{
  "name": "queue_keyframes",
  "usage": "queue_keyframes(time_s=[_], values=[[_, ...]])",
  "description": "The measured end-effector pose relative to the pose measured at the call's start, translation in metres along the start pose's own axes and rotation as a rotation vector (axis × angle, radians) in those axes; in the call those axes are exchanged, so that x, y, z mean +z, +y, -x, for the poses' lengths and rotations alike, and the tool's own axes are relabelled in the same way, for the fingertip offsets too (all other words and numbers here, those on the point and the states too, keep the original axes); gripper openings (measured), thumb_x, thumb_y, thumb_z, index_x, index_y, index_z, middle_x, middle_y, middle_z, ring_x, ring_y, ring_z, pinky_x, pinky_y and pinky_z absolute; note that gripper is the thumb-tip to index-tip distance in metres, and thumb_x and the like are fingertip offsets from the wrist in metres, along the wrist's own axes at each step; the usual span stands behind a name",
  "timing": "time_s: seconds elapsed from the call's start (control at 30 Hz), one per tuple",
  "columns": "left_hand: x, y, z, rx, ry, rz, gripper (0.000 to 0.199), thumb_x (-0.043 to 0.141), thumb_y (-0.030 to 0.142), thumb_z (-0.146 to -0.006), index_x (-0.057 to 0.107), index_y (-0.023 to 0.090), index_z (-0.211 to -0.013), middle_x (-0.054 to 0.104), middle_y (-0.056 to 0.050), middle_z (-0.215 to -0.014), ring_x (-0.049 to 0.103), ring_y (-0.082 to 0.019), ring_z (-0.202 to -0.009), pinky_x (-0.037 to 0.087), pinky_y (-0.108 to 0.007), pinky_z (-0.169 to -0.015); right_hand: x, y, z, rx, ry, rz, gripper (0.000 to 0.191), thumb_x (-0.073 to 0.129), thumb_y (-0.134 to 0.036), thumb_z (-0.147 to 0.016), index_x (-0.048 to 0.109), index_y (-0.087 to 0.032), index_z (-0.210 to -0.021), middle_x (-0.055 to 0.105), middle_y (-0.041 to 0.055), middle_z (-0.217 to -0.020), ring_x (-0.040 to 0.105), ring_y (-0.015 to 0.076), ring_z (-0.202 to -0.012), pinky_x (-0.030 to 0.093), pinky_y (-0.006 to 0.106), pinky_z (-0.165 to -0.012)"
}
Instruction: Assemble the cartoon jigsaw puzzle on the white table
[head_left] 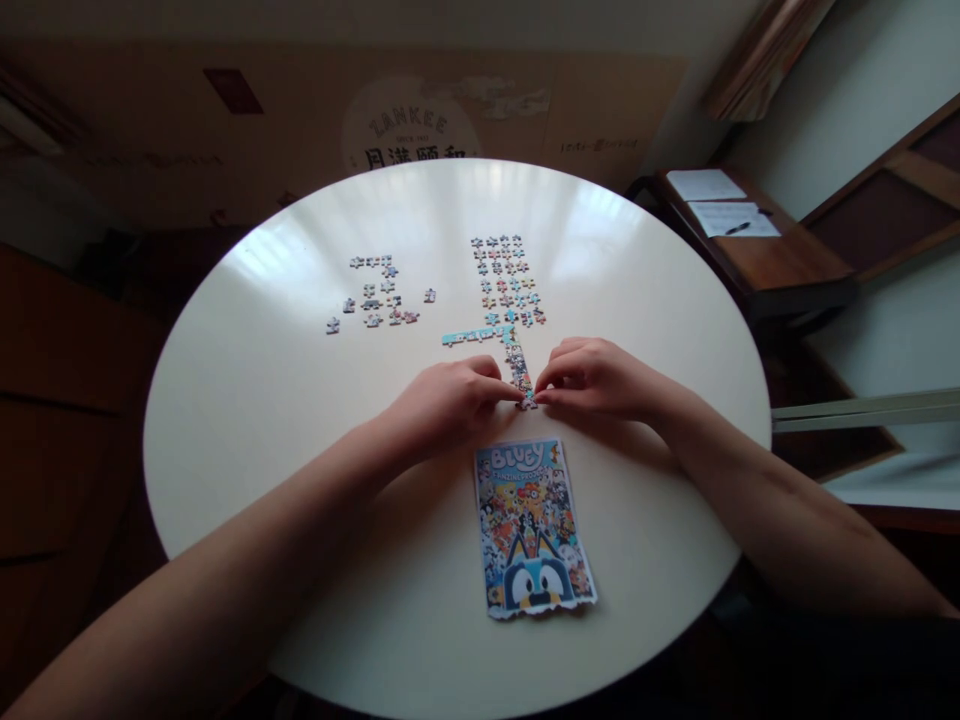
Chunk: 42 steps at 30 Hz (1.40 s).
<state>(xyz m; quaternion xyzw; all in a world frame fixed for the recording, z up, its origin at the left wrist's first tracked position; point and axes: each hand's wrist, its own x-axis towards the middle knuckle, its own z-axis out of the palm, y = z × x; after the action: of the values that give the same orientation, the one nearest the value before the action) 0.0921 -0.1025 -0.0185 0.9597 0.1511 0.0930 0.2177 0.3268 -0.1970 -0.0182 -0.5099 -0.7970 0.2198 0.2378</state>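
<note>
An L-shaped strip of joined jigsaw pieces (517, 362) lies on the table, with a light-blue top arm reaching left. At its lower end is a jigsaw piece (529, 403), between my fingertips. My left hand (457, 395) reaches it from the left, index finger stretched to the piece and the other fingers curled. From the right, my right hand (592, 375) has its fingers bent and thumb and fingertips at the piece's edge. Just below lies a torn-edged Bluey picture sheet (534, 530), showing a blue dog's face at the bottom.
Loose jigsaw pieces (506, 268) stand in rows beyond the strip. More scattered pieces (373, 303) lie to the left on the white oval table (247, 430). A wooden side table (795, 250) with papers (724, 218) and a pen stands at the back right.
</note>
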Motion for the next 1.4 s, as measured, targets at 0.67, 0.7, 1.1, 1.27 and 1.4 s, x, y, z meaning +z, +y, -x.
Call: queue_keyframes(time_s=[0.67, 0.7, 1.1, 1.27, 1.4], values=[[-0.008, -0.005, 0.001, 0.005, 0.075, 0.076, 0.046, 0.047, 0.003, -0.083, 0.072, 0.024, -0.115, 0.071, -0.005, -0.099, 0.065, -0.016, -0.084, 0.051, -0.028, -0.074, 0.005, 0.003, -0.003, 0.110, 0.053, -0.020, 0.015, 0.067, -0.032, -0.090, 0.074, -0.019, -0.086, 0.067, 0.0016, -0.073, 0.056, 0.0129, -0.069, 0.040, 0.027, -0.067], [-0.011, -0.008, 0.002, -0.018, 0.115, 0.092, 0.045, 0.046, 0.002, -0.082, 0.070, 0.021, -0.115, 0.071, -0.004, -0.097, 0.065, -0.015, -0.083, 0.051, -0.027, -0.074, 0.004, 0.004, -0.003, 0.115, 0.065, -0.042, 0.017, 0.067, -0.032, -0.091, 0.074, -0.018, -0.086, 0.067, 0.0016, -0.073, 0.055, 0.0124, -0.067, 0.040, 0.027, -0.065], [-0.025, -0.022, 0.001, -0.078, 0.183, 0.046, 0.025, 0.042, 0.004, -0.073, 0.063, 0.018, -0.076, 0.067, -0.001, -0.073, 0.058, -0.014, -0.066, 0.046, -0.025, -0.066, 0.001, 0.006, -0.004, 0.116, 0.243, -0.141, 0.017, 0.069, -0.032, -0.089, 0.073, -0.018, -0.083, 0.061, -0.0007, -0.063, 0.046, 0.0093, -0.055, 0.037, 0.026, -0.054], [-0.015, -0.028, -0.004, -0.054, 0.161, 0.104, 0.023, 0.041, 0.005, -0.070, 0.060, 0.018, -0.066, 0.062, 0.001, -0.065, 0.054, -0.012, -0.060, 0.042, -0.023, -0.062, 0.003, 0.013, -0.002, 0.186, 0.321, -0.155, 0.020, 0.068, -0.036, -0.090, 0.072, -0.017, -0.082, 0.050, -0.0035, -0.057, 0.038, 0.0094, -0.053, 0.032, 0.029, -0.053], [-0.014, -0.035, -0.005, -0.062, 0.204, 0.109, 0.022, 0.041, 0.005, -0.069, 0.057, 0.018, -0.062, 0.058, 0.002, -0.060, 0.052, -0.012, -0.058, 0.040, -0.023, -0.060, 0.008, 0.025, -0.004, 0.235, 0.415, -0.200, 0.023, 0.067, -0.039, -0.090, 0.070, -0.017, -0.082, 0.047, -0.0036, -0.058, 0.036, 0.0100, -0.054, 0.030, 0.030, -0.053]])
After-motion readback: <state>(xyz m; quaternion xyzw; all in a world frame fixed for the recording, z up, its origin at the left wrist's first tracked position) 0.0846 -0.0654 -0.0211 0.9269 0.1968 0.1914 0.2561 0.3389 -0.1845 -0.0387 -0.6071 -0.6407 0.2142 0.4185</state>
